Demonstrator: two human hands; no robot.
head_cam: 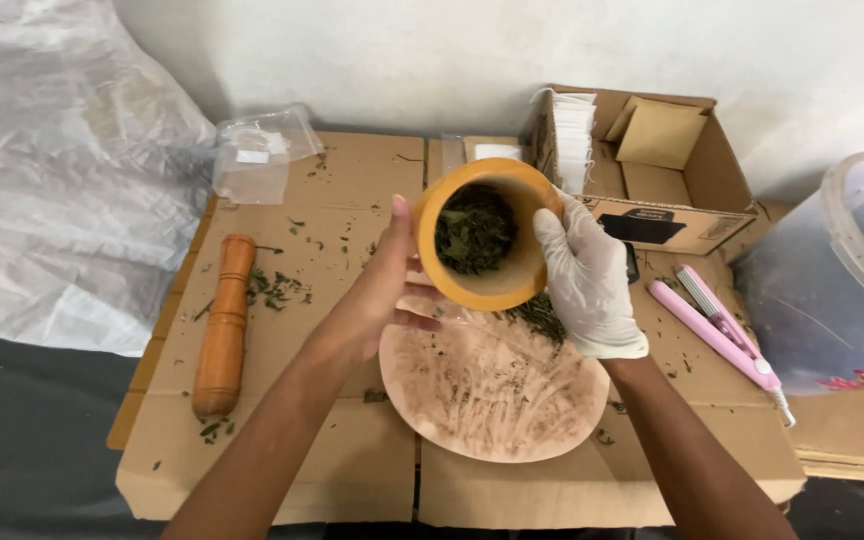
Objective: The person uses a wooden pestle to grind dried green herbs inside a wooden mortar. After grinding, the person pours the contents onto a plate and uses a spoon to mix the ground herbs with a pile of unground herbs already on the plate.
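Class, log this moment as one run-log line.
left hand: bare, holds tilted wooden mortar | right hand: gloved, holds it | contents: green leaves | below: round plate | pestle: on cardboard, left

Round orange-brown wooden mortar (482, 285), centre of frame, looked smooth and matt, holding dry crumpled green leaves (473, 230). Right hand (584, 280) wore a thin white matt glove; left hand (382, 295) was bare. Long wooden pestle (223, 325), left, had a satin finish. Pale round plate (497, 395) below looked matt, streaked. Flat brown cardboard (352, 460) was rough, papery. Pink sealer (717, 330), right, was glossy plastic.
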